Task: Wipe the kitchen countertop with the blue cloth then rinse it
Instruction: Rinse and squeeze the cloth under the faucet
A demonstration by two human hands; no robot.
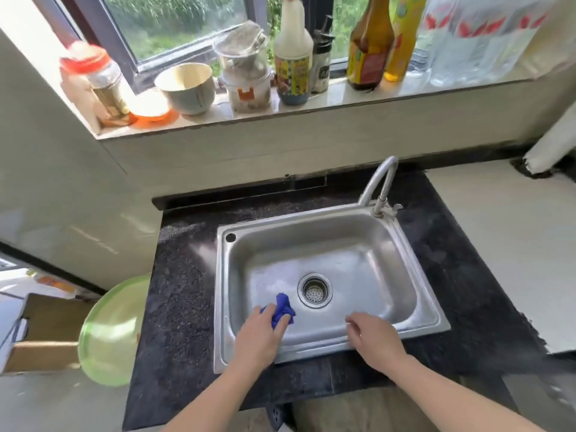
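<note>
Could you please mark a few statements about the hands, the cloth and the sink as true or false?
1. The left hand grips the crumpled blue cloth over the basin of the stainless steel sink. True.
2. The right hand holds a sponge. False: it holds nothing.
3. Water pours from the curved metal tap. False: no stream shows.
4. The round drain strainer lies right of the cloth. True.

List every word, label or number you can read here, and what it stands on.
No text is legible.
white bottle, colourful label: blurred.
brown bottle, red label: blurred.
small shaker, dark mark: too small.
yellow carton, print: blurred.
</note>
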